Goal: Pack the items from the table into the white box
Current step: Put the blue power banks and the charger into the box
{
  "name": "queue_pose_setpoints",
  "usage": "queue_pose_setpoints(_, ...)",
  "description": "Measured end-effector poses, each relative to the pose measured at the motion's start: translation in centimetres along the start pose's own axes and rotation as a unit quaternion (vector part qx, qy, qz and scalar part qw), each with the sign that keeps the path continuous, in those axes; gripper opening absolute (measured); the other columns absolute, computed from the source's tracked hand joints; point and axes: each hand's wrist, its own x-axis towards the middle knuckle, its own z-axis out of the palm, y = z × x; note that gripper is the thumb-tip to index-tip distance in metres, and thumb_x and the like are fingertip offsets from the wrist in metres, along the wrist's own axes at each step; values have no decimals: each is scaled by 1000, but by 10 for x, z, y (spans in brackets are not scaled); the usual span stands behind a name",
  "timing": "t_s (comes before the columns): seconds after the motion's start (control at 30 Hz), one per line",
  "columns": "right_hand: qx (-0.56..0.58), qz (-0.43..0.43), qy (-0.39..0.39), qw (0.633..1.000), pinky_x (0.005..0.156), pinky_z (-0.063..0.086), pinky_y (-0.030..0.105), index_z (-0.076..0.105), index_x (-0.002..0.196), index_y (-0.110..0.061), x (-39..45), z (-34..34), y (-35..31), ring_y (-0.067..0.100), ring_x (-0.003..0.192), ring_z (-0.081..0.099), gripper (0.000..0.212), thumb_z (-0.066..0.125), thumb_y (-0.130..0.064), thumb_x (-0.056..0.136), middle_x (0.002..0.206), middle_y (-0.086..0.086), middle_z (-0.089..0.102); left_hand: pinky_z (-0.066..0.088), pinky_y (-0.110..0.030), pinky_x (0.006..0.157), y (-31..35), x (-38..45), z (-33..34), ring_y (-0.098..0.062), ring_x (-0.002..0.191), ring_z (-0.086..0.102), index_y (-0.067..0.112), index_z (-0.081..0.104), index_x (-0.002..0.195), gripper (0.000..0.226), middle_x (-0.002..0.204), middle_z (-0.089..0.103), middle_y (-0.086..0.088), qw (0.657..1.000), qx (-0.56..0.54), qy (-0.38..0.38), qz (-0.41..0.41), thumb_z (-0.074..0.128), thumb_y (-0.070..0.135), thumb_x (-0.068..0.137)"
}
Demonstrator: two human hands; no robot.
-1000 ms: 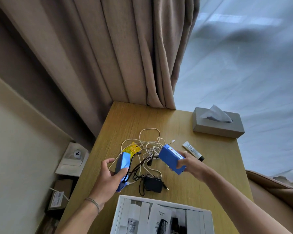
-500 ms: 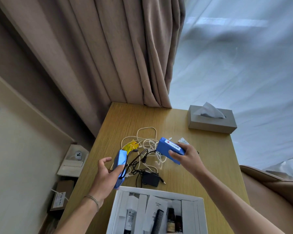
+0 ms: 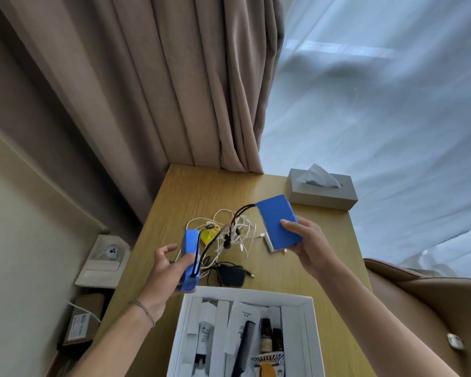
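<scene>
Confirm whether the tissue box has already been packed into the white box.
No: the tissue box stands on the table's far right corner, well apart from the white box.

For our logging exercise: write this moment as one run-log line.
left hand: grips blue pack | right hand: holds blue pack | black wires: link packs | white box: open, partly filled

Two blue packs, one (image 3: 190, 263) edge-on at left, one (image 3: 279, 225) flat-faced at right (black leads trailing from each), are held above tangled white cables (image 3: 233, 235), near the open white box (image 3: 305, 322).
</scene>
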Motion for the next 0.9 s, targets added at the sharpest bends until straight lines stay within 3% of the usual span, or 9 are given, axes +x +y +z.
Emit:
queue_pose_setpoints(0.07,10,-6,-16,1000,67,57,30,65,118,-4,-11,4,-5,21,84,66,45,72,-19,76,99,8,69,59,-54,80,2,-3,-2,-30,79,68,26,42,129,48,96,68,-16,999,-42,-30,-14,69,18,90)
queue_pose_setpoints(0.2,27,-31,-53,998,71,58,31,57,132,-8,-37,10,-8,24,91,67,59,69,-5,74,108,10,67,58,-34,67,1,-11,-7,-24,87,66,16,59,124,62,111,66,-13,996,-25,-84,-20,83,20,67)
queue_pose_setpoints(0.33,40,-51,-52,997,72,59,35,62,124,-15,-57,22,-11,25,91,67,47,69,-8,78,107,8,67,53,-27,61,-4,-17,-13,-21,84,61,13,62,120,65,102,62,-10,994,-3,-110,-13,79,24,58)
queue_pose_setpoints(0.43,33,-38,-24,998,71,58,33,65,121,-15,-68,32,-10,21,89,68,36,68,-27,87,105,6,69,52,-24,59,-6,-19,-17,-19,83,60,15,61,120,65,100,62,-7,992,-2,-123,-12,79,24,59)
queue_pose_setpoints(0.53,20,-17,7,1000,73,58,33,65,122,-12,-81,35,2,21,89,68,42,68,-36,87,104,6,69,52,-24,59,-12,-21,-23,-18,83,60,14,61,122,58,99,63,-5,992,-20,-125,-19,82,17,69)
queue_pose_setpoints(0.63,12,9,26,1000,69,57,29,64,116,-12,-99,35,21,19,86,69,40,72,-31,82,100,4,71,52,-25,59,-19,-22,-32,-17,83,61,14,61,122,52,100,64,-4,993,-21,-117,-21,80,15,74)
queue_pose_setpoints(0.73,-27,42,26,998,68,58,29,59,111,-13,-118,31,41,21,88,70,38,76,-22,78,98,4,72,54,-25,56,-27,-24,-42,-16,82,63,15,62,121,58,98,66,-3,993,-15,-114,-18,82,18,66)
queue_pose_setpoints(0.9,-81,136,-5,987,83,59,41,68,124,-33,-145,27,77,29,109,69,57,72,-7,75,120,10,72,53,-21,50,-39,-26,-56,-17,83,63,15,60,123,48,104,65,-6,993,-4,-113,-16,77,11,78)
